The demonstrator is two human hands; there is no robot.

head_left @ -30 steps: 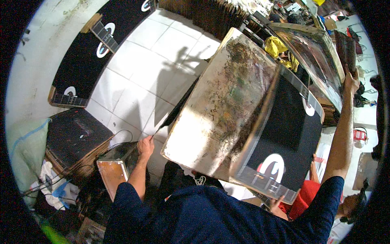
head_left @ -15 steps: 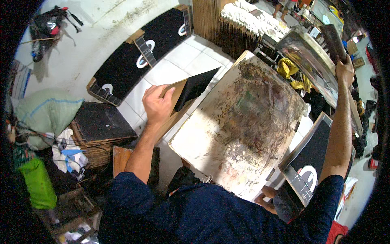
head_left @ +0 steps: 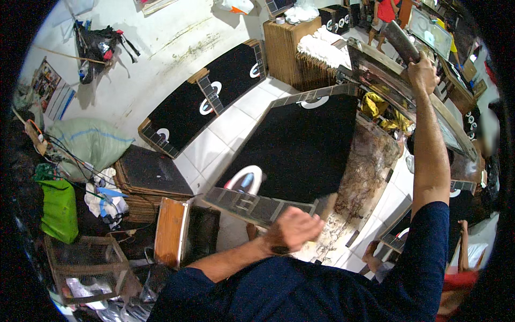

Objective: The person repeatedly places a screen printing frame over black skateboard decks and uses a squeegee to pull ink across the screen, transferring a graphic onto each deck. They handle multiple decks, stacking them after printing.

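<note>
A black printed board [head_left: 306,150], with white ring shapes and grey lined strips along two edges, lies on the paint-stained work table [head_left: 367,166]. My left hand [head_left: 295,228] is at the board's near edge, by its right corner; its fingers are smeared by motion, so their grip is unclear. My right hand [head_left: 425,76] is raised at the far right, closed round a dark, flat squeegee-like bar [head_left: 401,43]. Beneath that hand is a tilted screen frame [head_left: 445,115], raised off the table along its right side.
Similar black boards [head_left: 182,115] lie along the wall at left. Stacked boards [head_left: 153,172] and a green sack [head_left: 91,142] stand nearer. A brown cardboard stack [head_left: 287,53] and yellow cloth [head_left: 375,104] are beyond the table. Other people, one in a red shirt [head_left: 386,12], are at far right.
The board my left hand held tilted at the table's left now lies flat on it. That hand has moved right and nearer me. My right hand still grips the bar; the view has shifted.
</note>
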